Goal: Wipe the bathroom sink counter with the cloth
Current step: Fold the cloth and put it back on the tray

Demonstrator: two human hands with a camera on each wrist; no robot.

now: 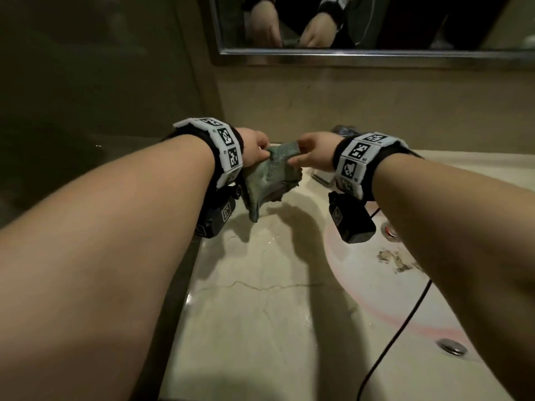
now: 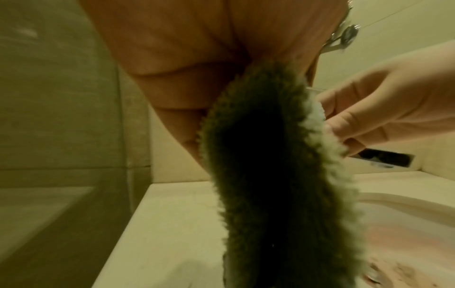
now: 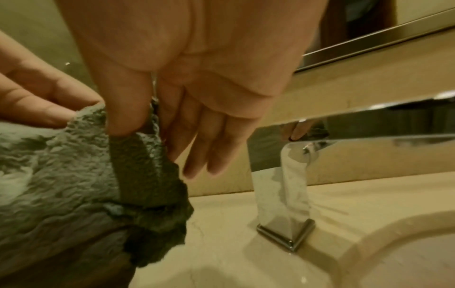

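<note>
A fluffy grey-green cloth (image 1: 269, 175) hangs in the air above the beige marble counter (image 1: 260, 299), left of the basin. My left hand (image 1: 254, 147) pinches its upper left edge. My right hand (image 1: 309, 153) pinches the upper right corner between thumb and forefinger, its other fingers straight. In the left wrist view the cloth (image 2: 268, 165) drops from my left palm (image 2: 197, 58), with my right hand (image 2: 384, 109) at its edge. In the right wrist view the cloth (image 3: 81, 175) hangs under my right thumb (image 3: 123, 109), and my left hand's fingers (image 3: 44, 101) hold it at the left.
The oval basin (image 1: 390, 285) lies to the right, with a stained bottom, a drain (image 1: 390, 231) and an overflow cap (image 1: 453, 346). A chrome square faucet (image 3: 285, 194) stands behind it. A mirror (image 1: 376, 24) hangs on the back wall. A black cable (image 1: 399, 328) crosses the basin.
</note>
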